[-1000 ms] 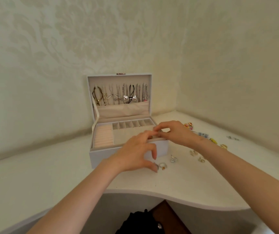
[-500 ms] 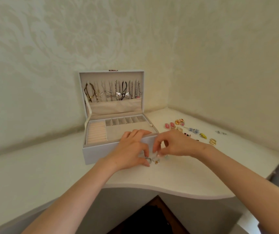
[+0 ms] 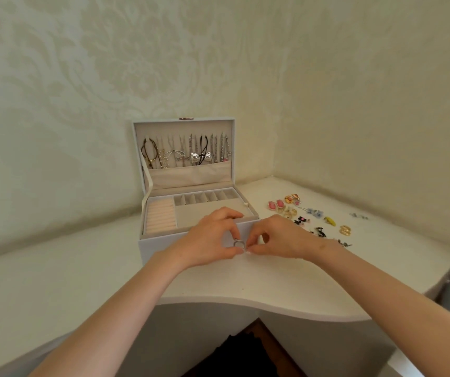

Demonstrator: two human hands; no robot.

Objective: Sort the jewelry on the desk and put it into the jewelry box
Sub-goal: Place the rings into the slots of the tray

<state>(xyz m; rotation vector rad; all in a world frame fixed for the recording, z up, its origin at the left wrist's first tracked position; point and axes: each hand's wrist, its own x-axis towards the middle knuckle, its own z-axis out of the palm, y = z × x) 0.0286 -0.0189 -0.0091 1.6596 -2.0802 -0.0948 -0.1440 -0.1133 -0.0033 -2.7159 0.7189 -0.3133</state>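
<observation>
A white jewelry box (image 3: 158,244) stands open on the desk, with necklaces (image 3: 185,153) hanging inside its lid. Its tray has ring rolls (image 3: 161,216) on the left and small compartments (image 3: 204,197) along the back. In front of the box, a silver ring (image 3: 239,244) is pinched between the fingertips of my left hand (image 3: 210,240) and my right hand (image 3: 278,239). Both hands meet at the ring, just above the desk surface. Whether other rings lie under the hands is hidden.
Several loose earrings (image 3: 308,216) lie scattered on the white desk (image 3: 55,278) to the right of the box, among them pink (image 3: 275,204), yellow (image 3: 329,221) and gold (image 3: 345,230) ones. Walls meet in a corner behind. The desk's curved front edge (image 3: 245,300) runs below my hands.
My right hand came back from the box's tray to the desk in front of it. Both hands now hold a ring lifted off the desk.
</observation>
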